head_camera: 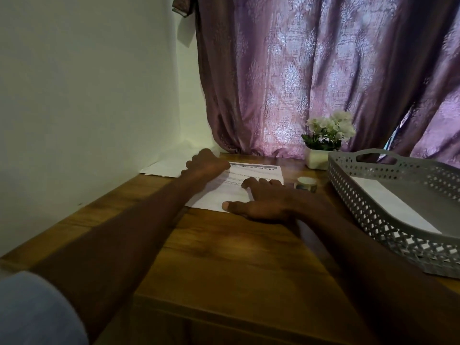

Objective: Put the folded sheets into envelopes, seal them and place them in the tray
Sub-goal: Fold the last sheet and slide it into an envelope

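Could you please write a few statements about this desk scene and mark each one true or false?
1. The right hand lies flat on the printed sheet. True.
2. The grey tray holds nothing. False: a white envelope lies in it.
3. The left hand rests at the sheet's far left corner. True.
4. The small roll of tape is inside the tray. False: it sits on the wooden desk, between the sheet and the tray.
5. A potted plant with white flowers stands in front of the purple curtain. True.
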